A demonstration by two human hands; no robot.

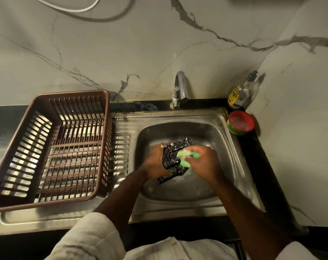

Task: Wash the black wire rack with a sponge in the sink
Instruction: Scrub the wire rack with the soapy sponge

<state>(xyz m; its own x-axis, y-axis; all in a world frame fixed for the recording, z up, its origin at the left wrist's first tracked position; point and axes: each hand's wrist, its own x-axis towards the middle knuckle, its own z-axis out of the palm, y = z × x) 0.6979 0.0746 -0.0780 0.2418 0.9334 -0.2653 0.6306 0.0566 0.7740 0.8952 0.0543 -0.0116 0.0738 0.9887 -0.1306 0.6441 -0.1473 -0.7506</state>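
Head view: mid-scrub, gripping rack [173,151] with left hand [156,162], rubbing sponge [184,162] held in right hand [204,163]. Next, probably turning rack.

Dim warm light, steel glare, wide-angle bowing, soft edges.

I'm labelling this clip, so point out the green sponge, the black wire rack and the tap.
green sponge [184,160], head view, on its foamy lower fold.
black wire rack [172,153], head view, on the upper wire grid.
tap [182,85], head view, on the curved chrome spout.
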